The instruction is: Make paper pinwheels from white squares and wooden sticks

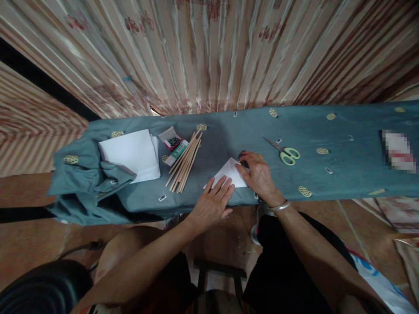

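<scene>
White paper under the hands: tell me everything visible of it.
The white paper looks plain and smooth, its visible outline roughly triangular, with a peak at the far side and a long edge toward the person. It lies about flat on the blue-green cloth. The left hand rests spread fingers on its near left part; the right hand is at its right side, hiding part of it there.

**Matt paper, bare wood, shiny metal**

We see smooth, matt paper in the folded sheet (pixel 230 168) and the paper stack (pixel 131 152), bare wood in the sticks (pixel 184 163), metal blades (pixel 272 143) and smooth, plastic-looking handles (pixel 287 155) on the scissors (pixel 281 149), a shiny metal bracelet (pixel 279 206) and rumpled, matt cloth (pixel 229 135).
</scene>
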A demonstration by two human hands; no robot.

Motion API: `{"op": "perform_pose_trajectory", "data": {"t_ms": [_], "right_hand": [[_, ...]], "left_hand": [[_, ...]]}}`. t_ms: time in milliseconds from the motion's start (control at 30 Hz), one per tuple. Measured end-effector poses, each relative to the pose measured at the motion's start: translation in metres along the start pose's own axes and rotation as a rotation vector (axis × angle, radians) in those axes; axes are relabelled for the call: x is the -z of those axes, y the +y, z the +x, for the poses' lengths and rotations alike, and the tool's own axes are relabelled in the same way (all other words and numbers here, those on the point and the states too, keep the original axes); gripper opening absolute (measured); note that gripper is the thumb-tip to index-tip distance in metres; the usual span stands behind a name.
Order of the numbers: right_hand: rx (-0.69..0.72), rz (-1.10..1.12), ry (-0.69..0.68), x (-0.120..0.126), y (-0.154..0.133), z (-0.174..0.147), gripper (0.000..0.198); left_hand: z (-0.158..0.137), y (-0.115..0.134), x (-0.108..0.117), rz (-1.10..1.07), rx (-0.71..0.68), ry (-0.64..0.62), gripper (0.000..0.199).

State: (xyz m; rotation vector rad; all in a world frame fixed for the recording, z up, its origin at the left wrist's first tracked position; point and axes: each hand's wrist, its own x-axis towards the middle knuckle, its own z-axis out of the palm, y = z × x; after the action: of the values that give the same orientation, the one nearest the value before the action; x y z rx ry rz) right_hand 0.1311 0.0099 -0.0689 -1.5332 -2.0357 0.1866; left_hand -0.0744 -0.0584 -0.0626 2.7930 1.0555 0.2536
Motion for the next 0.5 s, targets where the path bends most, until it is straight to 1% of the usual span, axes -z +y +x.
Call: {"op": "perform_pose_trajectory", "data": {"t_ms": [100,167,333,500], "right_hand": [[0.024,-0.106,-0.007,0.004,-0.007,-0.011,0.042],[0.031,-0.156,-0.01,0.008,-0.012,-0.022,0.049],[0.035,-0.158,-0.023,0.012,-0.021,-0.048,0.061],[-0.001,-0.132,-0.024,0.009,-0.016,-0.056,0.067]], "left_hand": [[0.0,0.0,0.0,0.021,0.0,-0.012,0.07],[0.0,0.0,0.0,0.034,-0.001,-0.016,0.069],[0.0,0.001,-0.002,0.049,-0.001,-0.019,0.07],[0.0,-0.001,-0.005,0.053,-0.012,-0.014,0.066]]}}
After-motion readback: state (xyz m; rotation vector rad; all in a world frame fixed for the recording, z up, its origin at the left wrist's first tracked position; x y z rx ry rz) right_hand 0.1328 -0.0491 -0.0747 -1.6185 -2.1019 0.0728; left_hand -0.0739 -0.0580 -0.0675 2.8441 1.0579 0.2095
